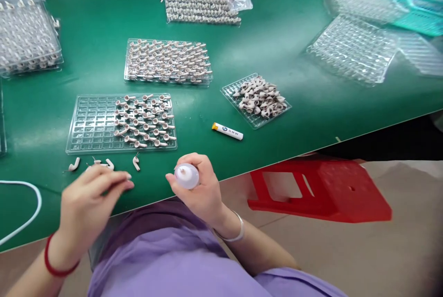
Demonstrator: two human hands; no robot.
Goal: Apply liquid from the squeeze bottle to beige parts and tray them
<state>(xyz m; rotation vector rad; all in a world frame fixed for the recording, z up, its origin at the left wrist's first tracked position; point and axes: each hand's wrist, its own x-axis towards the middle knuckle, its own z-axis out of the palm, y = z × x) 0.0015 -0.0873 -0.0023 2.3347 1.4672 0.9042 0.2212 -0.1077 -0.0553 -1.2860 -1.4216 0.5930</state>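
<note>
My right hand (pixel 204 191) is wrapped around a squeeze bottle (pixel 187 176), whose pale round end with a narrow tip faces up at me. My left hand (pixel 90 200) hovers over the near table edge, thumb and fingertips pinched together; whatever may be between them is too small to make out. Just beyond it lie loose white earbud shells, one earbud shell (pixel 136 163) to the right and another earbud shell (pixel 74 164) to the left, with thin wires on some. Behind them a clear plastic tray (pixel 92 121) holds rows of such shells in its right half.
A filled tray (pixel 168 62) stands farther back, and a small tray (pixel 256 101) carries a heap of shells. Near it lies a white-and-yellow lighter (pixel 227 131). Stacked clear trays (pixel 353 48) sit at right; a white cable (pixel 36 195) curves at left. A red stool (pixel 321 191) stands beside the table.
</note>
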